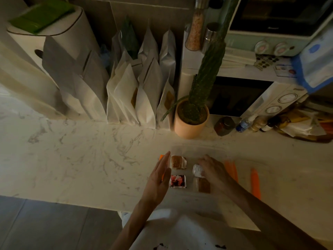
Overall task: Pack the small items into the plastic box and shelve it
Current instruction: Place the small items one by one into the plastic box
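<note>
A clear plastic box with orange clips sits on the marble counter near its front edge. Inside lie a brown packet, a red and white packet and another brown packet. My left hand is flat against the box's left side, fingers straight and holding nothing. My right hand reaches into the box at its right, fingers closed on a white crinkled packet. To the right of the box lies its clear lid with orange clips.
A potted cactus stands just behind the box. White and grey pouches line the back wall. A microwave and small bottles stand at the right. The counter's front edge runs left of my arms.
</note>
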Action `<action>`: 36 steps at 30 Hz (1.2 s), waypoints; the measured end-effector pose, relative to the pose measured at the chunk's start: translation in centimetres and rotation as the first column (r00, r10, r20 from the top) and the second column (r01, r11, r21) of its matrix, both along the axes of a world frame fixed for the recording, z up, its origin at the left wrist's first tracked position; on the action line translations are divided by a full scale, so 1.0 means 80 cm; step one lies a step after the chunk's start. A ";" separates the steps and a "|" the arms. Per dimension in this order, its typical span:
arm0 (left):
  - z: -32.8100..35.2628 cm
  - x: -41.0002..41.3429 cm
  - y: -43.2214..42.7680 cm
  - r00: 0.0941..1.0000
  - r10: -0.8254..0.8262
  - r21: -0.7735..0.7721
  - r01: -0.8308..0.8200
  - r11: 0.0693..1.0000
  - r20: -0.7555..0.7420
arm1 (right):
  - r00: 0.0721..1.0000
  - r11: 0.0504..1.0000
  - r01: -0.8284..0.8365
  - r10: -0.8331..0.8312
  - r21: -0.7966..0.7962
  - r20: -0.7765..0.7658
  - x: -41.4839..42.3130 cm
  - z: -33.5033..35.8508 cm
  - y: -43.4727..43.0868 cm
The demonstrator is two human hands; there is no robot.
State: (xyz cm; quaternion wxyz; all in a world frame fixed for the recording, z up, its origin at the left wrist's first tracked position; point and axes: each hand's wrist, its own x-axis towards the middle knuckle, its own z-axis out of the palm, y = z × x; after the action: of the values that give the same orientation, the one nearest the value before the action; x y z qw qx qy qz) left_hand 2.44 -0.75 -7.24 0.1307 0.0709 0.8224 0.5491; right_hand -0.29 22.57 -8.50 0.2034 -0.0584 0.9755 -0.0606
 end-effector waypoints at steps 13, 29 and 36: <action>0.005 0.001 0.003 1.000 0.018 0.019 -0.018 1.000 0.007 | 0.970 0.949 0.148 -0.194 -0.277 -0.149 0.004 0.029 0.012; 0.002 0.000 0.000 1.000 -0.006 0.009 0.006 1.000 0.010 | 0.935 0.983 -0.178 0.180 -0.036 0.305 0.018 0.020 0.012; 0.000 0.001 0.001 1.000 0.014 0.004 -0.014 1.000 0.007 | 0.980 0.969 -0.169 0.184 -0.183 0.072 0.012 0.014 0.002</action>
State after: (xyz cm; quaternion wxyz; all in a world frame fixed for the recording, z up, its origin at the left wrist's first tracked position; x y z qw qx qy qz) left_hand 2.48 -0.64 -7.22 0.1295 0.0634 0.8212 0.5521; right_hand 0.69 22.73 -7.40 0.2452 -0.1599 0.9473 -0.1305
